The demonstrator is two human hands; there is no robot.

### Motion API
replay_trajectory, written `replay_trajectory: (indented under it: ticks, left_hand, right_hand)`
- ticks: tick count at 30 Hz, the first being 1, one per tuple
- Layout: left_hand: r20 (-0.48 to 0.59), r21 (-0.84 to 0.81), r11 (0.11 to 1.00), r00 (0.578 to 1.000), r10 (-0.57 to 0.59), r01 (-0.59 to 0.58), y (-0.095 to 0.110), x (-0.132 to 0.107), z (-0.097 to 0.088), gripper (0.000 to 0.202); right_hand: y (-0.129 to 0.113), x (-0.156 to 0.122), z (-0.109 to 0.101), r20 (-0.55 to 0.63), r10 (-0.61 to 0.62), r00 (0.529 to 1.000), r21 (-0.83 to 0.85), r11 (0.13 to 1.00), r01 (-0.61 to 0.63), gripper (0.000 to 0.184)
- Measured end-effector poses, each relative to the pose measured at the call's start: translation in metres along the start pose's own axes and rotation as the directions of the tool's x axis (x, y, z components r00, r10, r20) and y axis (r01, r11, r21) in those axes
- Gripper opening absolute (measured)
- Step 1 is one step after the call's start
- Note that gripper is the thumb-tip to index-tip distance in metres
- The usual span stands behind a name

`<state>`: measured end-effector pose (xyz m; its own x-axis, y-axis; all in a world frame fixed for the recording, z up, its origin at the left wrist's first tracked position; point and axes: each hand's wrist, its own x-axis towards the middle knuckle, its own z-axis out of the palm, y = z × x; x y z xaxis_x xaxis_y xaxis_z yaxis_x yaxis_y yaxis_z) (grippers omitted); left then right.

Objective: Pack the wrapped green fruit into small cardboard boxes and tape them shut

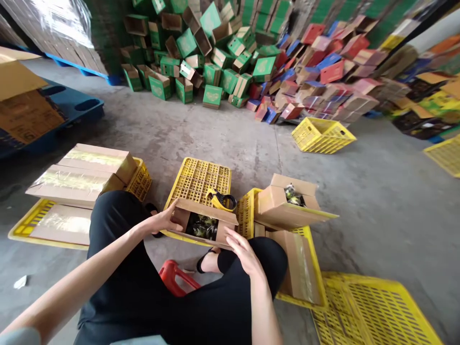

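Observation:
An open cardboard box [201, 242] stands on an upturned yellow crate [203, 175] between my knees. Inside it lie dark green items [201, 226] under shiny clear plastic; their kind cannot be made out. My left hand [163, 222] touches the box's left end, thumb and fingers spread around the raised flap. Against the right end rests my right hand [243, 249], its fingers stretched out along the flap. Just behind the box, a yellow and black tape dispenser [221, 199] lies on the crate.
Taped boxes [95, 160] sit on yellow crates at left. At right, another open box [275, 206] with wrapped items tops a crate [316, 282]. A red stool [174, 278] is under me. Green boxes [212, 96] and red ones [332, 72] are heaped behind.

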<state>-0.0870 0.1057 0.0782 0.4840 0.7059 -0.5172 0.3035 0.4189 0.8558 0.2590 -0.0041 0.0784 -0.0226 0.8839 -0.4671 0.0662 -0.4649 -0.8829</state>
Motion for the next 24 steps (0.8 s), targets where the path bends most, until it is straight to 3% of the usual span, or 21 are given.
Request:
replay_trajectory:
  ticks: [4, 7, 10, 13, 16, 19, 21, 24]
  left_hand:
    - [-0.024, -0.002, 0.999, 0.999, -0.036, 0.036, 0.003, 0.001, 0.001, 0.143]
    - [-0.011, -0.021, 1.0, 1.0, -0.016, 0.016, 0.004, 0.003, 0.002, 0.144]
    - [-0.01, -0.082, 0.995, 0.998, 0.054, -0.055, -0.004, 0.009, 0.004, 0.141]
    - [-0.101, -0.114, 0.98, 0.983, 0.151, -0.162, -0.021, 0.014, 0.009, 0.123]
    - [-0.136, 0.083, 0.976, 0.968, 0.209, -0.199, -0.031, 0.015, 0.008, 0.08]
    - [-0.013, 0.435, 0.841, 0.932, 0.363, -0.321, -0.018, 0.017, 0.002, 0.048]
    - [0.137, 0.595, 0.691, 0.899, 0.415, -0.41, 0.0, 0.022, 0.0, 0.055]
    - [0.326, 0.715, 0.556, 0.905, 0.272, -0.424, 0.026, 0.034, 0.005, 0.066]
  right_hand:
    - [-0.027, 0.017, 0.004, 0.193, -0.047, 0.98, -0.394, 0.911, 0.121, 0.057]
    - [-0.05, 0.04, 0.019, 0.332, -0.05, 0.942, -0.619, 0.742, 0.258, 0.066]
    - [-0.063, 0.058, 0.04, 0.414, -0.014, 0.91, -0.728, 0.595, 0.34, 0.085]
    - [-0.063, 0.061, 0.056, 0.383, -0.038, 0.923, -0.777, 0.526, 0.344, 0.105]
    - [-0.055, 0.053, 0.062, 0.285, -0.175, 0.943, -0.819, 0.467, 0.334, 0.121]
    - [-0.049, 0.047, 0.062, 0.167, -0.343, 0.924, -0.854, 0.418, 0.31, 0.133]
    - [-0.05, 0.048, 0.062, 0.119, -0.368, 0.922, -0.883, 0.386, 0.268, 0.136]
    - [-0.053, 0.049, 0.065, 0.101, -0.313, 0.944, -0.923, 0.324, 0.206, 0.135]
